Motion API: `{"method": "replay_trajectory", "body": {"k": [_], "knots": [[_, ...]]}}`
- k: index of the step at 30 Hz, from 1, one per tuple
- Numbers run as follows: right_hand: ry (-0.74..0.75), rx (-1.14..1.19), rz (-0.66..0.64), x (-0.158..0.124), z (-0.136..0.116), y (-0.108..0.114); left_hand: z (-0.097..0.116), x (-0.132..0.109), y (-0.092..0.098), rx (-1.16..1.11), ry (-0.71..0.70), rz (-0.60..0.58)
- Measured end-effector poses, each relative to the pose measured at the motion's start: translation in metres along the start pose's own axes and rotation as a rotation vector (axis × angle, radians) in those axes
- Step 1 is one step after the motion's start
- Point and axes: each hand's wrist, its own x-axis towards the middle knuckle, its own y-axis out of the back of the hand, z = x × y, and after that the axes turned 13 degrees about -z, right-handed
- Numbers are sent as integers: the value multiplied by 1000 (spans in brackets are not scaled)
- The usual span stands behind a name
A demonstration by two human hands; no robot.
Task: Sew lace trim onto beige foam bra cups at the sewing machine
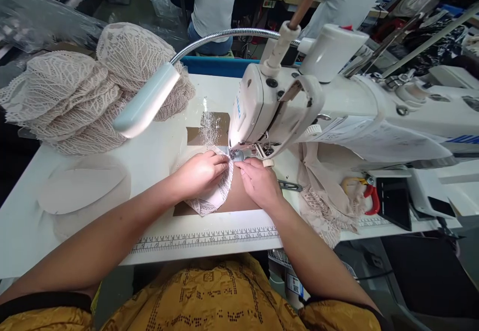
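Lace piece [219, 196] at the sewing machine [258, 106]

From where I stand, both hands are close together at the needle. The left hand [204, 173] lies over the lace piece, fingers bent down onto it; I cannot tell whether they pinch it or only press. The right hand [260, 181] is just across from it, thumb and forefinger near the needle — whether they grip anything, I cannot make out. The lace piece sits on the counter [151, 164], partly over a brown sheet [245, 193], its curved edge running up to the needle.

Off to the left, a lamp [147, 101] hangs in front of piled lace cups [63, 91], with smooth pale pads [80, 188] nearer the person. A printed ruler [209, 238] runs along the front edge. Right of the hands lie beige cloth [325, 191] and red-handled scissors [372, 198] — the scissors just beside a dark-screened device [393, 203].
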Motion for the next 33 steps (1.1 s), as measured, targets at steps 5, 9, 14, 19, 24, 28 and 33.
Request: {"method": "replay_trajectory", "body": {"k": [5, 9, 14, 19, 24, 28, 33], "knots": [[29, 11, 9, -1, 2, -2, -1, 2, -4, 28, -30, -18], [110, -17, 0, -2, 4, -4, -2, 0, -4, 61, -22, -47], [100, -79, -25, -2, 1, -3, -4, -1, -5, 64, -31, -40], [62, -105, -26, -1, -2, -4, -6, 0, -3, 74, -22, -55], [42, -168, -36, 1, -2, -7, -5, 0, 0, 62, -40, -76], [32, -188, -35, 1, -3, -8, -6, 1, 1, 48, -43, -55], [27, -203, -26, 2, -3, -10, -9, 2, -1, 44, -49, -51]]}}
